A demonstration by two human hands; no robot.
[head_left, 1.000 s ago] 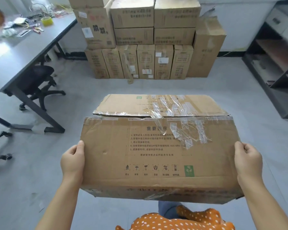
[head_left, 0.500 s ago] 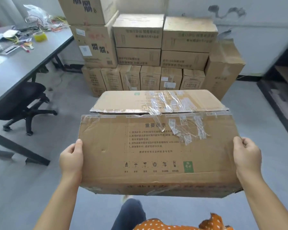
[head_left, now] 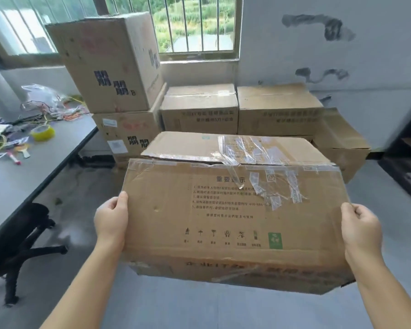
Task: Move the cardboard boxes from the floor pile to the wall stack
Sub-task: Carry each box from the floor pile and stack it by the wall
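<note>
We are in the carrying step: our left hand and right hand grip the two short ends of a wide cardboard box with loose tape, holding it off the floor in front of us. Next, we judge, it must be lifted onto the wall stack just beyond, likely onto the two low boxes under the window. To the left a desk and office chair narrow the way, and a tall tilted box crowds that side.
</note>
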